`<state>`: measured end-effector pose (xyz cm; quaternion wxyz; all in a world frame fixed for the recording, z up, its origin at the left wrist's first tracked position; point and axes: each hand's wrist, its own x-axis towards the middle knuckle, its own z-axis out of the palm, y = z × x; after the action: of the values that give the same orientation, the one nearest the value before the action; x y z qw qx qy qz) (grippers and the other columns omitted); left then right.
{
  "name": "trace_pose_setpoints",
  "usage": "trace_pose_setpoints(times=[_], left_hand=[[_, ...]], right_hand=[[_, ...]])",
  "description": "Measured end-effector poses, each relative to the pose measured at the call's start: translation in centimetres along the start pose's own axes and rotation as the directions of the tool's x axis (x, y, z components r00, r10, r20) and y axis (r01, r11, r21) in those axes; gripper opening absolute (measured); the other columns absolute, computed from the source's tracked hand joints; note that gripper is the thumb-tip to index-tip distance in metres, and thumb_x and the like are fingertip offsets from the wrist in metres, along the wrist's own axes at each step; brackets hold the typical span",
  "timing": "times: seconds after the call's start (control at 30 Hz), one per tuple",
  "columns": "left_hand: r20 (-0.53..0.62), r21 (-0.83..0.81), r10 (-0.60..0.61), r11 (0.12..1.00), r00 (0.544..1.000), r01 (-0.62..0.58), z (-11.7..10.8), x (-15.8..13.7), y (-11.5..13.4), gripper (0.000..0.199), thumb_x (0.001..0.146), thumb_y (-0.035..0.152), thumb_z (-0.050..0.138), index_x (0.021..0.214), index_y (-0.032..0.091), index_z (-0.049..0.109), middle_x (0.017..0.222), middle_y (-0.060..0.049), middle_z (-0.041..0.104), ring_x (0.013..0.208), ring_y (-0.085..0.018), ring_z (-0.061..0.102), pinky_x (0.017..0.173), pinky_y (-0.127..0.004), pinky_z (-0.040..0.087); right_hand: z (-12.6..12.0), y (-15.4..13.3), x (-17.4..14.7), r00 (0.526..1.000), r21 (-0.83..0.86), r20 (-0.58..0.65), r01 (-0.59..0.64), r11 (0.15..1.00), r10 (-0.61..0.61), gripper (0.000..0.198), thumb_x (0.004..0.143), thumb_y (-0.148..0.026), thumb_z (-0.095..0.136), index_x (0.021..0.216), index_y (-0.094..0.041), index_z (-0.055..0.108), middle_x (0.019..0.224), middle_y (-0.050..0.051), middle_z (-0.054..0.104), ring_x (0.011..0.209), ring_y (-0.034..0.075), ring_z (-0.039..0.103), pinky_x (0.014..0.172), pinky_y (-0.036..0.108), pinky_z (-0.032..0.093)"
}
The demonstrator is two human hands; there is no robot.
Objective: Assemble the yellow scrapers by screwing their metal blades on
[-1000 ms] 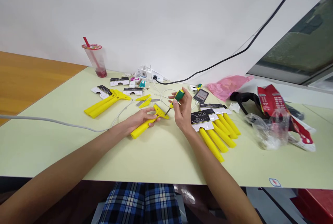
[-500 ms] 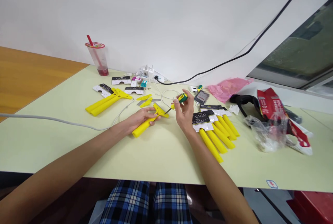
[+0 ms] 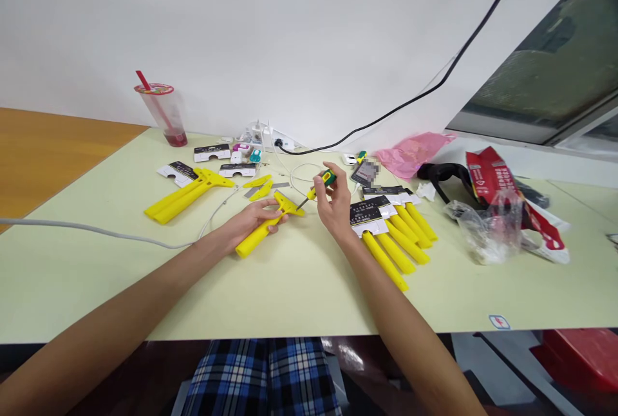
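The yellow scraper (image 3: pixel 255 237) is over the worktop (image 3: pixel 290 293) in the person's left grip (image 3: pixel 258 217), pinched between thumb and fingers where handle meets head; the right grip (image 3: pixel 335 197) is closed on the green-and-yellow screwdriver (image 3: pixel 311 194), its thin shaft slanting down to the scraper's head. What worries me is that slant: push hard at such an angle and the tip could skid off the plastic, perhaps towards the left fingers so close by. A loose pinch might also let the scraper twist as the tool turns, and anything small that drops could vanish among the flat yellow pieces (image 3: pixel 261 190) and grey strips (image 3: pixel 280 185) just beyond. I can't make out whether the tip sits in a screw or merely touches the surface, nor whether the handle rests on the worktop. The left fingers hide part of the scraper, the right ones cover some of the screwdriver's handle, and the phone's screen (image 3: pixel 365 173) is partly blurred out.
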<state>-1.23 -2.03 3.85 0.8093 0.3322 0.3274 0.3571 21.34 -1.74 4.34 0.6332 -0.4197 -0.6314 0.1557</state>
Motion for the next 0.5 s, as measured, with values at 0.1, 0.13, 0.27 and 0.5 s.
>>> trace_pose_setpoints(times=[0.1, 0.13, 0.27, 0.5], left_hand=[[0.007, -0.023, 0.013, 1.0, 1.0, -0.012, -0.13, 0.2, -0.04, 0.037, 0.08, 0.001, 0.081, 0.111, 0.013, 0.065, 0.098, -0.014, 0.073, 0.075, -0.016, 0.069, 0.051, -0.019, 0.047], [0.007, -0.031, 0.01, 0.999, 1.0, -0.01, -0.12, 0.22, -0.03, 0.036, 0.08, 0.0, 0.081, 0.11, 0.012, 0.066, 0.097, -0.014, 0.073, 0.074, -0.016, 0.069, 0.051, -0.019, 0.046], [0.0, -0.038, -0.004, 0.999, 1.0, 0.004, 0.19, -0.05, 0.15, 0.035, 0.079, -0.002, 0.08, 0.108, 0.013, 0.066, 0.096, -0.014, 0.074, 0.075, -0.017, 0.07, 0.051, -0.02, 0.047], [-0.006, -0.005, -0.019, 1.0, 1.0, 0.019, 0.59, -0.39, 0.27, 0.034, 0.083, 0.0, 0.08, 0.111, 0.014, 0.064, 0.098, -0.015, 0.075, 0.076, -0.017, 0.071, 0.052, -0.02, 0.048]], right_hand=[[-0.07, -0.2, 0.02, 0.994, 0.088, 0.098, 0.041, 0.995, -0.05, 0.055, 0.111, -0.055, 0.057, 0.16, -0.032, 0.048, 0.13, 0.01, 0.068, 0.1, 0.02, 0.075, 0.085, 0.036, 0.065], [0.0, -0.19, -0.01, 0.992, 0.109, 0.114, 0.034, 0.993, -0.047, 0.058, 0.111, -0.056, 0.058, 0.162, -0.032, 0.046, 0.132, 0.01, 0.068, 0.1, 0.02, 0.076, 0.087, 0.037, 0.066], [0.39, 0.14, -0.12, 0.999, 0.063, 0.038, -0.001, 0.998, -0.002, 0.059, 0.102, -0.058, 0.072, 0.153, -0.032, 0.057, 0.112, 0.006, 0.073, 0.087, 0.02, 0.074, 0.08, 0.037, 0.066], [0.47, 0.24, -0.17, 0.996, -0.012, 0.058, 0.065, 0.998, -0.064, 0.059, 0.109, -0.056, 0.06, 0.161, -0.031, 0.048, 0.138, 0.013, 0.069, 0.112, 0.025, 0.072, 0.093, 0.042, 0.064]])
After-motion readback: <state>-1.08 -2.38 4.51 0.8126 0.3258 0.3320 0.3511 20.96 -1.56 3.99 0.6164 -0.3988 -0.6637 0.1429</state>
